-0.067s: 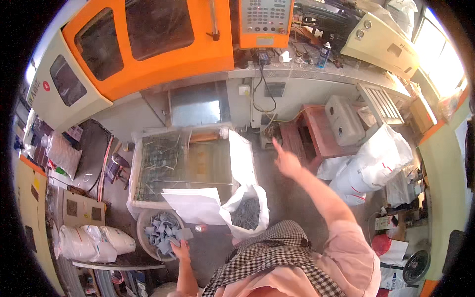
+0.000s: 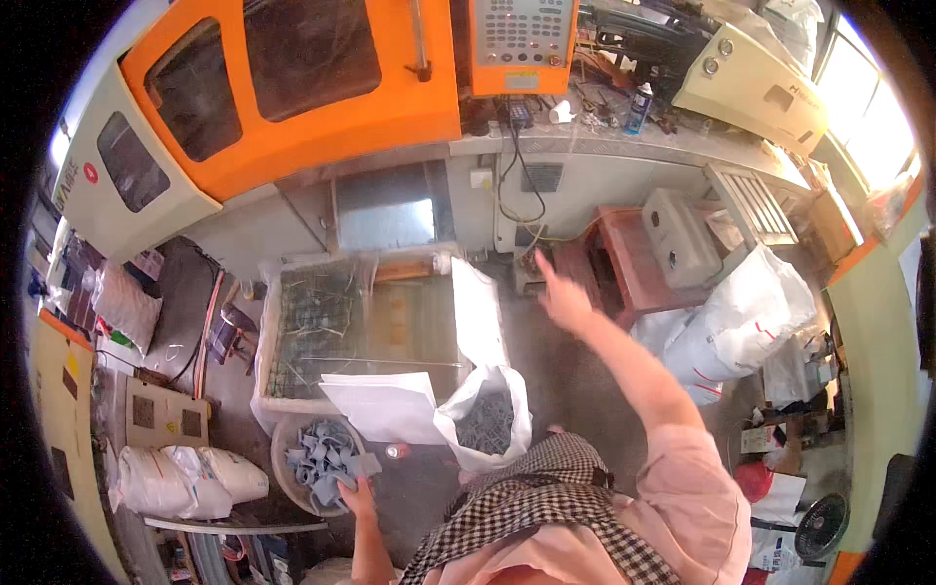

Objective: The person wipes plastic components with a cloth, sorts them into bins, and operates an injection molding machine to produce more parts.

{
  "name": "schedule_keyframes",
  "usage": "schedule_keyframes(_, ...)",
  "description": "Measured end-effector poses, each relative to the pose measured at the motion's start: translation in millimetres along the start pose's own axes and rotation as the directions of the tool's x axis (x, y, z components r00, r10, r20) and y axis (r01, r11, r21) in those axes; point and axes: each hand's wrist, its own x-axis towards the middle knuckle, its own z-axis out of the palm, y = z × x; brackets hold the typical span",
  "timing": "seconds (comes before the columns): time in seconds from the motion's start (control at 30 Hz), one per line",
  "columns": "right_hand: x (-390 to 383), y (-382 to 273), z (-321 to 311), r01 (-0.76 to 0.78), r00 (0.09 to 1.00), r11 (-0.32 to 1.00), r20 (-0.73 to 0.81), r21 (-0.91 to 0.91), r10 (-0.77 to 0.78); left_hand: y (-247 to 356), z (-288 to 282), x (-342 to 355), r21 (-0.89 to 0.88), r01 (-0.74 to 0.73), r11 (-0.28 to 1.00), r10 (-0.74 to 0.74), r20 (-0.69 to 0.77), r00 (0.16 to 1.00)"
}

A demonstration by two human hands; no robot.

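My left hand (image 2: 359, 495) is at the lower left, closed on a grey plastic part (image 2: 366, 465) at the rim of a round tub (image 2: 283, 475). A heap of similar grey plastic parts (image 2: 320, 453) fills the tub. Out ahead, my right hand (image 2: 565, 300) is raised over the floor with its index finger stretched forward and nothing in its grasp. Its other fingers are partly curled. Between my hands stands an open white sack (image 2: 522, 409) holding thin grey pieces (image 2: 486, 424).
A water-filled tank (image 2: 414, 327) lies ahead, with a white sheet (image 2: 385, 408) along its near edge. Behind it rises an orange machine door (image 2: 331, 146) beside a control panel (image 2: 525, 44). At right are a red stool (image 2: 624, 263) and a full white sack (image 2: 741, 317).
My right hand has moved slightly forward, its index finger still extended. My left hand stays at the tub with the grey part.
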Motion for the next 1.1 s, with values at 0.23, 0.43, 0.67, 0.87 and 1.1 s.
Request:
schedule_keyframes(0.23,277.1,-20.4,-136.6,0.102,0.933,0.989,-0.335,-0.110,-0.134,-10.0,11.5,-44.2,0.003,-0.021,1.000,0.021,-0.166,0.986)
schedule_keyframes(0.43,479.8,-24.6,-212.3,0.012,0.859,0.958,-0.488,-0.287,-0.158,-52.5,30.7,-92.2,-0.764,0.121,0.634,-0.456,-0.243,0.856)
schedule_keyframes(0.67,568.4,-5.8,-223.1,0.048,0.891,0.967,-0.427,-0.252,-0.155,-79.8,98.1,-154.7,-0.043,0.068,0.997,-0.080,-0.526,0.847)
schedule_keyframes(0.87,562.6,-19.9,-226.9,0.153,0.842,0.981,-0.504,-0.120,-0.193,23.3,233.2,-182.1,-0.051,-0.082,0.995,0.020,-0.718,0.695)
schedule_keyframes(1.1,369.2,-89.4,-113.0,0.572,0.753,0.598,-0.070,0.561,-0.654,151.2,296.6,-176.0,-0.581,-0.181,0.793,-0.111,-0.430,0.896)
